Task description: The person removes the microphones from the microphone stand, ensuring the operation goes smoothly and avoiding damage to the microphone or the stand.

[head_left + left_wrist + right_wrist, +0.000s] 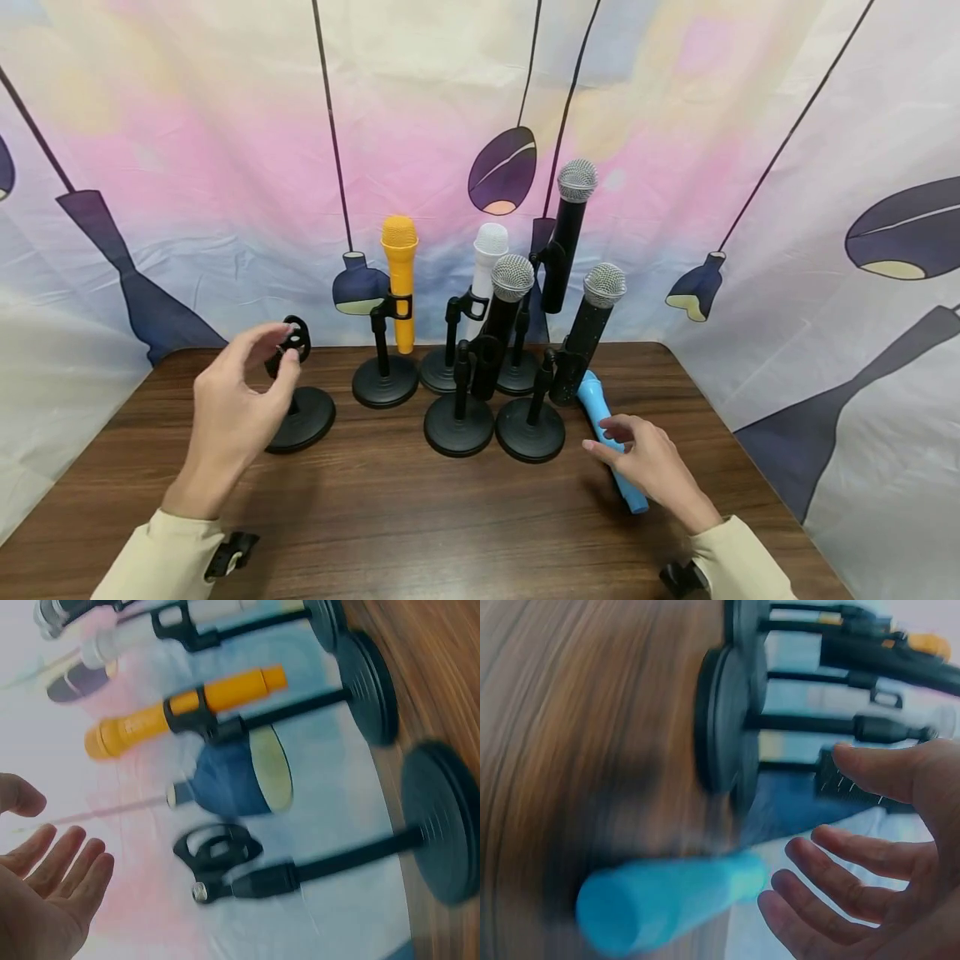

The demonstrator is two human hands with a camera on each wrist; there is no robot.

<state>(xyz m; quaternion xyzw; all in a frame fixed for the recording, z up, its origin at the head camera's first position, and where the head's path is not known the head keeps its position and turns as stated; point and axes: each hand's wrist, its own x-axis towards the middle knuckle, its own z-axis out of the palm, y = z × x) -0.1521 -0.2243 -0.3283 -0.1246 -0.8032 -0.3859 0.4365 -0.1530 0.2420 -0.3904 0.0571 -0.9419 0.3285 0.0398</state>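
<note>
An empty black microphone stand (300, 417) stands at the left of the wooden table (390, 517), its clip (295, 337) holding nothing. My left hand (251, 379) hovers just in front of that clip with relaxed, spread fingers and holds nothing. In the left wrist view the left hand (45, 892) shows an open palm a short way from the clip (217, 851). A light blue microphone (597, 402) lies on the table at the right. My right hand (637, 454) is over its lower part, fingers spread. The right wrist view shows the right hand (862, 885) beside the blue microphone (667, 900), not gripping it.
Several stands with microphones are clustered at the table's back middle: a yellow one (400, 275), a white one (487, 258) and three black ones with silver heads (512, 304). A printed cloth backdrop (187, 167) closes off the back and sides.
</note>
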